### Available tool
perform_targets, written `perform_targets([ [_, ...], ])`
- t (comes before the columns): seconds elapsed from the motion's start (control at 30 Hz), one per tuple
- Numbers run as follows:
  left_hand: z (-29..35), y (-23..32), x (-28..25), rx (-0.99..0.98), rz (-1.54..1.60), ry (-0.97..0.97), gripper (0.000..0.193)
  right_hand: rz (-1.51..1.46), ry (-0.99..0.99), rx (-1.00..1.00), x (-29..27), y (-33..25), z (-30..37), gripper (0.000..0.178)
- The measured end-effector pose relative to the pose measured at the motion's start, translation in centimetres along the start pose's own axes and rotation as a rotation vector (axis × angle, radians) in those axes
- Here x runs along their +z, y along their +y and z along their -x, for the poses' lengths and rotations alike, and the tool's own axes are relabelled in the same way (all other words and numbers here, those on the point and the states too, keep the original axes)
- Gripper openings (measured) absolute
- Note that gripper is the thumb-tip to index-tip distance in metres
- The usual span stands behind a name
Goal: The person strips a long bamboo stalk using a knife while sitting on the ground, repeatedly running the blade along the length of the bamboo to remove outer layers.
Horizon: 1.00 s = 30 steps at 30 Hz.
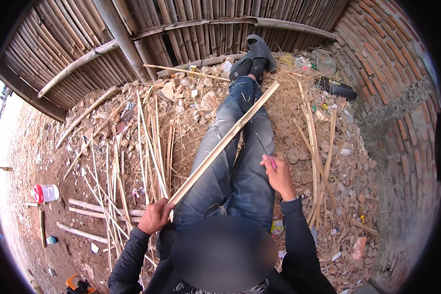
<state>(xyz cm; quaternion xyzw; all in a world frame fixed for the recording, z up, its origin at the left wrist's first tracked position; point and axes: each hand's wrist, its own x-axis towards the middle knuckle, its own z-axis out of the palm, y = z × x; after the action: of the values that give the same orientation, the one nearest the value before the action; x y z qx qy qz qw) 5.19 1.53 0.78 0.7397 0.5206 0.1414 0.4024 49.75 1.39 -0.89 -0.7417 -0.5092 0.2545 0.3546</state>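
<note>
Long, pale, flat strip of split bamboo lying diagonally across the middle of the frame, over the outstretched legs of a seated person in faded blue jeans. Its lower end is gripped by the person's left hand, left of bottom centre, with the fingers closed around it; its far end points to the upper right, near the shins. The right hand, right of centre and apart from the strip, is closed on a thin tool with a pink handle; what kind of tool is unclear. Dark grey rubber footwear shows at upper centre. More narrow, pale bamboo strips lie on the rubble-strewn ground at both left and right. A white plastic tub with a red lid sits at far left. A wall of upright bamboo slats spans the top; a weathered red-brick wall curves down the right.
</note>
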Motion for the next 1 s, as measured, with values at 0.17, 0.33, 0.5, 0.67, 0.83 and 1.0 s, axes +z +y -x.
perform_targets([
  [0.17,-0.5,-0.1,-1.2,0.064,-0.156,-0.017,0.026,-0.214,-0.237,0.083,1.4,-1.4,-1.0,0.043],
  [0.33,-0.7,0.2,-1.6,0.047,-0.156,-0.042,0.026,-0.071,-0.015,-0.039,3.2,0.6,-1.6,0.044],
  [0.5,-0.9,-0.3,-1.7,0.072,-0.151,-0.053,0.027,-0.053,0.051,-0.047,4.0,1.2,-2.2,0.048],
  [0.67,-1.3,-0.8,-2.1,0.053,-0.146,-0.065,0.04,0.038,0.023,-0.026,4.2,0.7,-2.4,0.053],
  [0.83,-1.7,-1.4,-2.2,0.058,-0.161,-0.09,0.043,0.021,0.071,-0.021,4.8,1.4,-2.4,0.054],
  [1.0,-2.2,-1.7,-1.6,0.067,-0.125,-0.092,0.045,0.017,0.04,-0.026,4.7,1.0,-2.2,0.053],
])
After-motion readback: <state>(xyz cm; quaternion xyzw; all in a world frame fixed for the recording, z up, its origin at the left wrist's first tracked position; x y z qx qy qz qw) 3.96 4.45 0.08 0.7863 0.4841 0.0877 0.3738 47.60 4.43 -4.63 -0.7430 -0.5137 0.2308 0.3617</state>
